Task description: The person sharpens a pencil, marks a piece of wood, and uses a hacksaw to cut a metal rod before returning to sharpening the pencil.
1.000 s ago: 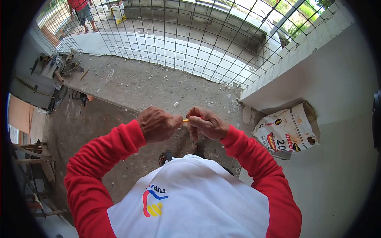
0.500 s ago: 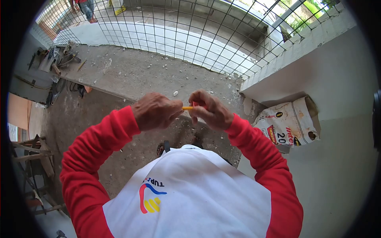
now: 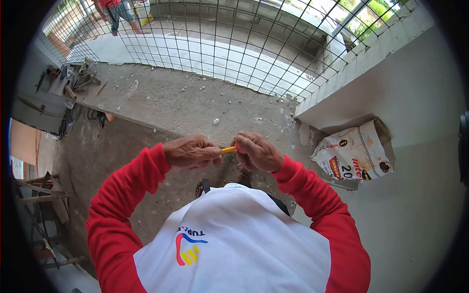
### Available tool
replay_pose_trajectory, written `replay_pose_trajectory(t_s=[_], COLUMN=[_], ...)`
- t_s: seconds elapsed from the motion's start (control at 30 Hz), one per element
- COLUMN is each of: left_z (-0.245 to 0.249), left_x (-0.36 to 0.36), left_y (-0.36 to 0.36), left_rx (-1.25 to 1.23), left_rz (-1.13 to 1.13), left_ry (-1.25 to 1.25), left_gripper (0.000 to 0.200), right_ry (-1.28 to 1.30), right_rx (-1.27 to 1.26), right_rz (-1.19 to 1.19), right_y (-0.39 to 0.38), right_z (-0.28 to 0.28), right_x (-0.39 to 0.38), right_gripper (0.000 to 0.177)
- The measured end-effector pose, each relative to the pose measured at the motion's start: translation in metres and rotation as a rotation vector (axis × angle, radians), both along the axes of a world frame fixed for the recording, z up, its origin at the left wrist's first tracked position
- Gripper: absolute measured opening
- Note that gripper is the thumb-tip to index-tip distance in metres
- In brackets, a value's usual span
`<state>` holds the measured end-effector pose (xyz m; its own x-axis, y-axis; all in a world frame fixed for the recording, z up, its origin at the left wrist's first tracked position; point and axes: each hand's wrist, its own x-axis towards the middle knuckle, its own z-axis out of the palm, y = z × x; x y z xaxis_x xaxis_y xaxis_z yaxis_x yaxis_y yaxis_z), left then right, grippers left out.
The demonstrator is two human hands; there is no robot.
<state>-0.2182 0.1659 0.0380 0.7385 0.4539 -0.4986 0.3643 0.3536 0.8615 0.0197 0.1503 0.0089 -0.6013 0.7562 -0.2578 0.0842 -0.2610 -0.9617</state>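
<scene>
Between my two hands a slim yellow pencil (image 3: 227,150) spans the gap, nearly level. My left hand (image 3: 194,152) is closed around its left end, fingers curled and covering that part. At the other end my right hand (image 3: 260,152) is closed in a pinch, where a bit of a small red thing (image 3: 237,146) shows at the fingertips. Most of that red thing is hidden by the fingers, and I cannot tell what it is. Both hands are held in front of my chest, overlapping the near edge of the concrete ledge (image 3: 166,97) in this view.
Small rubble is scattered over the ledge, with a white stone (image 3: 216,121) near my hands. Beyond stands a wire grid (image 3: 229,49), with a person (image 3: 119,14) behind it. A printed sack (image 3: 354,151) sits at right. Tools and bags (image 3: 73,80) lie at left, above wooden pieces (image 3: 49,195).
Both hands have lowered slightly in view, and the right fingers have curled in closer, covering more of the red thing. The pencil tilts a little more. The person behind the grid has moved right.
</scene>
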Motion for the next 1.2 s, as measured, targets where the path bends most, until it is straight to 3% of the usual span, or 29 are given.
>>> replay_pose_trajectory(t_s=[0.07, 0.1, 0.17, 0.27, 0.37, 0.4, 0.5, 0.6, 0.67, 0.7, 0.77, 0.8, 0.87, 0.9, 0.97, 1.0, 1.07, 1.17, 1.2], left_z=[-0.01, -0.015, -0.021, -0.018, -0.028, -0.028, -0.017, -0.006, -0.005, -0.008, -0.013, -0.011, 0.0, -0.005, -0.021, -0.024, -0.023, -0.001, 0.001], left_x=[0.004, 0.006, 0.009, 0.01, 0.01, 0.009, 0.007, 0.002, -0.002, 0.0, 0.008, 0.008, 0.008, 0.008, 0.01, 0.01, 0.009, -0.003, -0.003], left_y=[-0.009, -0.008, -0.008, -0.003, 0.0, -0.001, -0.007, -0.007, -0.007, -0.007, -0.003, -0.002, 0.003, 0.006, 0.014, 0.015, 0.016, 0.014, 0.011], left_rx=[0.075, 0.444, 1.175, 1.367, 1.615, 1.417, 0.858, 0.407, 0.103, 0.466, 1.202, 1.295, 1.481, 1.53, 1.629, 1.582, 1.479, 0.055, -0.147], left_rz=[0.018, 0.028, 0.048, -0.03, -0.053, 0.009, 0.105, 0.065, 0.037, 0.05, 0.081, 0.047, -0.028, -0.012, 0.014, 0.049, 0.115, -0.014, -0.018], left_ry=[-0.063, -0.05, -0.03, 0.259, 0.271, 0.182, -0.005, -0.058, -0.096, -0.103, -0.111, 0.023, 0.299, 0.303, 0.31, 0.215, 0.022, -0.067, -0.191], left_gripper=[0.023, 0.023, 0.023, 0.022, 0.018, 0.016, 0.016, 0.018, 0.019, 0.02, 0.022, 0.021, 0.019, 0.018, 0.015, 0.017, 0.022, 0.028, 0.034], right_ry=[-0.03, -0.045, 0.034, 0.104, 0.083, 0.062, -0.037, -0.199, -0.18, -0.174, -0.13, -0.105, 0.107, 0.207, 0.219, 0.225, 0.016, -0.215, -0.272], right_rx=[0.175, 0.263, -0.096, -0.455, -0.599, -0.623, -0.151, 0.725, 0.774, 0.795, 0.665, 0.596, 0.013, -0.278, -0.498, -0.607, -0.175, 0.605, 0.886], right_rz=[0.0, -0.004, -0.06, -0.129, -0.121, -0.108, 0.002, 0.077, 0.059, 0.044, -0.043, -0.088, -0.123, -0.133, -0.132, -0.135, -0.102, 0.001, 0.053], right_y=[0.002, 0.003, 0.008, 0.016, 0.02, 0.021, 0.017, 0.009, 0.013, 0.013, 0.016, 0.017, 0.023, 0.027, 0.033, 0.036, 0.031, 0.02, 0.018], right_z=[0.003, 0.004, 0.003, 0.0, -0.007, -0.007, 0.005, 0.022, 0.022, 0.022, 0.017, 0.012, -0.002, -0.007, -0.008, -0.007, 0.006, 0.03, 0.033], right_x=[-0.002, -0.003, -0.006, -0.011, -0.012, -0.01, -0.003, -0.002, 0.0, 0.001, -0.003, -0.006, -0.01, -0.012, -0.014, -0.013, -0.01, -0.003, -0.001], right_gripper=[0.038, 0.038, 0.037, 0.035, 0.034, 0.033, 0.033, 0.033, 0.034, 0.034, 0.033, 0.032, 0.031, 0.031, 0.03, 0.03, 0.029, 0.027, 0.027])
